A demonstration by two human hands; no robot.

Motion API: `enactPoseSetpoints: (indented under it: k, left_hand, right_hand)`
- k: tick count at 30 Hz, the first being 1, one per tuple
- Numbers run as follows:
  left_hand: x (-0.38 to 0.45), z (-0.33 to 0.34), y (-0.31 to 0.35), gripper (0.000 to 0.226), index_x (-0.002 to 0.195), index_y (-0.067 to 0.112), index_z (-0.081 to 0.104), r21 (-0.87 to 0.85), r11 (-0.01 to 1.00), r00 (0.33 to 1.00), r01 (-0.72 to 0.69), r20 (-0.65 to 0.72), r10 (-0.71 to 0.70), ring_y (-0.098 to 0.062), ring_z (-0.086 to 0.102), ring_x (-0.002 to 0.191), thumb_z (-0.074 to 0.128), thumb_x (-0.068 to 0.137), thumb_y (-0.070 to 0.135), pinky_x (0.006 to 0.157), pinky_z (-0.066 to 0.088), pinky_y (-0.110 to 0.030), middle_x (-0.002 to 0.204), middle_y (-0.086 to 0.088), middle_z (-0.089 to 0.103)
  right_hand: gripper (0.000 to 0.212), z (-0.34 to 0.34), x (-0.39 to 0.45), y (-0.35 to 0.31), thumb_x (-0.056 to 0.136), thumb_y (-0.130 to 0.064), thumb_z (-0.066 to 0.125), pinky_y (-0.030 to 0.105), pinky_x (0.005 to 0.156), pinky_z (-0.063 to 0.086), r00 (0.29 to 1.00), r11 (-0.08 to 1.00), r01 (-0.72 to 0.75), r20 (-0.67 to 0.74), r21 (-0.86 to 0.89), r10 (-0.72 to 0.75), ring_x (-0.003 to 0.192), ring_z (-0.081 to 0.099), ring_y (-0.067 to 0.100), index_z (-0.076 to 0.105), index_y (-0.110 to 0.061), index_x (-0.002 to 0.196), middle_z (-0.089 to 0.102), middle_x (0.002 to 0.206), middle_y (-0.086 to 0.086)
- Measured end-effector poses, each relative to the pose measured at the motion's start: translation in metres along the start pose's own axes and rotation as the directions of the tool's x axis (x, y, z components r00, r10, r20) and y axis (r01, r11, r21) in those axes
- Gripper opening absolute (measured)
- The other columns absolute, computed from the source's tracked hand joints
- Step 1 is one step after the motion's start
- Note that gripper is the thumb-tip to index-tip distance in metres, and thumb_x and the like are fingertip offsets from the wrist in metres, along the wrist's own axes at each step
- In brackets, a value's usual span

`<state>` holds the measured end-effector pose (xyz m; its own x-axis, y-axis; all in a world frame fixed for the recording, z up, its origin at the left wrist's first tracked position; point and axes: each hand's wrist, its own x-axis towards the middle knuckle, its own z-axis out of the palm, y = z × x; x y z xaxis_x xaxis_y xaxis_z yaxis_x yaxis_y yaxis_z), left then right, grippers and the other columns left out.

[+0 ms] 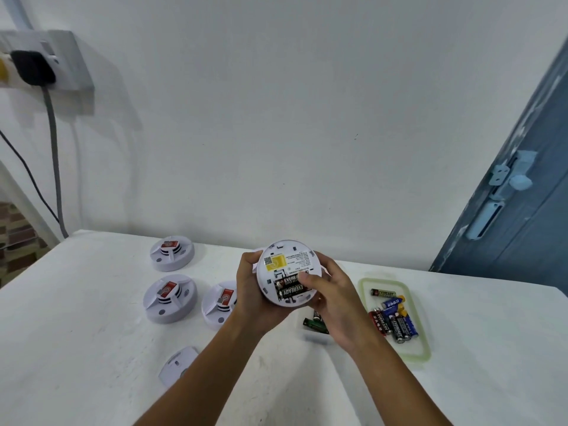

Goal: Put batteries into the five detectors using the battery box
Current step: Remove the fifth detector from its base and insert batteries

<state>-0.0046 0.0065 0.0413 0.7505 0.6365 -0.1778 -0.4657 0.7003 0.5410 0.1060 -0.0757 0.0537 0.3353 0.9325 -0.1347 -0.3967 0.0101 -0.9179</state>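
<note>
A round white plastic detector [289,273] is held above the white table [92,318], its flat back turned up toward the camera. The back carries a yellow sticker [275,262], lines of fine grey print too small to read, and an open rectangular bay where two black cylindrical batteries [289,287] with glossy labels lie side by side. The left hand [253,292] cups the detector's left rim with curled fingers. The right hand [330,298] grips the right rim, its thumb pressing on the batteries' right ends.

Three more round white detectors [170,298] rest face up at the table's left, each with a red square tag at its raised centre. A flat white plastic cover plate [178,365] lies near the left forearm. To the right sits a shallow clear plastic tray with a pale green rim [425,342], holding loose black, red and blue batteries [395,321]. A small clear box [315,335] partly hidden under the right wrist holds dark and green cells.
</note>
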Motion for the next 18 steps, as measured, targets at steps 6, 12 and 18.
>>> enactPoseSetpoints:
  k: [6, 12, 18]
  left_hand:
    - [-0.008, -0.001, 0.002, 0.056, 0.111, 0.01, 0.066, 0.012, 1.0, 1.0, 0.016, -0.013, -0.016, -0.035, 0.061, 0.103, 0.032, 0.084, 0.045, 0.091, 0.044, -0.049, 0.115, -0.019, 0.064]
    - [-0.042, -0.025, 0.027, 0.055, 0.102, 0.008, 0.074, 0.059, 0.994, 0.995, -0.091, -0.029, 0.093, -0.037, 0.06, 0.105, 0.043, 0.071, 0.043, 0.094, 0.042, -0.049, 0.114, -0.019, 0.066]
    - [-0.091, -0.089, 0.059, 0.074, 0.127, 0.01, 0.055, 0.05, 0.975, 0.969, -0.216, -0.112, 0.221, -0.041, 0.053, 0.116, 0.061, 0.061, 0.042, 0.09, 0.048, -0.052, 0.129, -0.02, 0.057]
  right_hand:
    - [0.05, 0.009, -0.004, 0.009, 0.073, -0.017, 0.074, 0.037, 0.089, 0.055, 0.993, 0.968, 0.092, -0.045, -0.234, -0.105, 0.106, 0.065, 0.022, 0.057, -0.02, 0.12, 0.07, 0.11, 0.003]
    - [0.047, 0.041, -0.022, 0.029, 0.086, -0.016, 0.068, 0.013, 0.079, 0.043, 0.876, 0.713, 0.327, -0.085, -0.62, -0.475, 0.103, 0.05, 0.0, 0.049, -0.024, 0.129, 0.049, 0.118, -0.017]
    - [0.009, 0.073, -0.027, 0.06, 0.086, -0.015, 0.067, 0.018, 0.067, 0.046, 0.944, 0.56, 0.309, 0.319, -0.768, -0.084, 0.065, 0.056, 0.0, 0.061, -0.019, 0.09, 0.061, 0.076, -0.011]
